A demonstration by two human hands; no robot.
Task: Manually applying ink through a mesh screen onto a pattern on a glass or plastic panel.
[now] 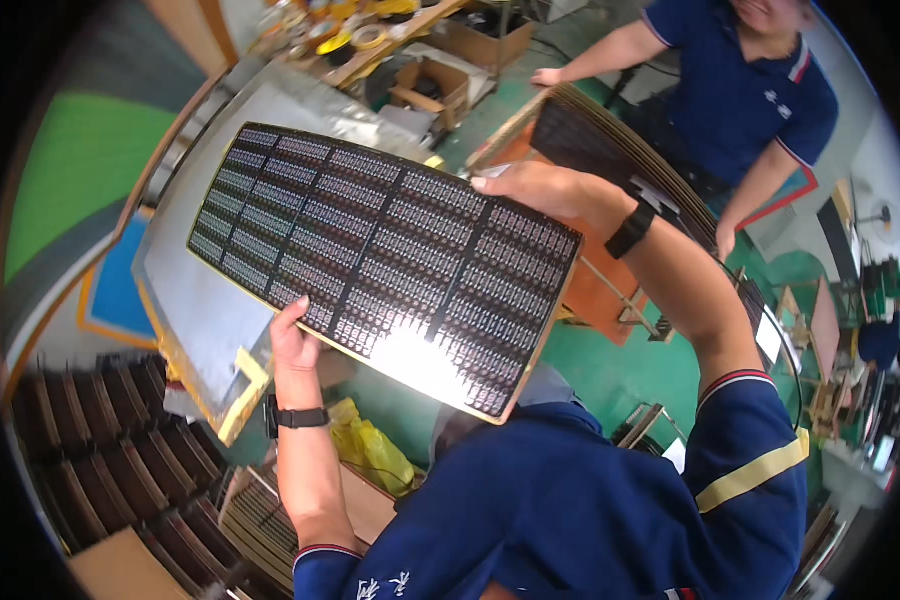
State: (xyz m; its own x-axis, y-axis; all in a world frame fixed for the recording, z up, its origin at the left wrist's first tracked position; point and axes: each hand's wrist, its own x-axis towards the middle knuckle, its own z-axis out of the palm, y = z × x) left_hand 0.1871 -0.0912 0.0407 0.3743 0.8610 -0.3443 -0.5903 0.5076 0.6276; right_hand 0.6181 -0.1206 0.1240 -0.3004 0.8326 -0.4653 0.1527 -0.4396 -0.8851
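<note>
A large dark rectangular panel (360, 235), patterned with rows of small light marks in a grid of blocks, is held up in front of me. Its edge is thin and yellowish, and a bright glare covers part of the near side. My left hand (295, 338) grips the near long edge, thumb on the face and the other fingers mostly hidden beneath. At the far long edge, toward the right, my right hand (540, 190) clasps the panel with its thumb on top. Beneath the panel lies a pale grey work table (185, 290) with yellow tape at its corner.
A co-worker (740, 100) stands at the far right beside a rack of upright panels (610, 130). Dark stacked panels (110, 440) fill the lower left. A yellow plastic bag (375, 450) lies near my left forearm. Cardboard boxes (430, 90) and a cluttered shelf (385, 45) are at the back.
</note>
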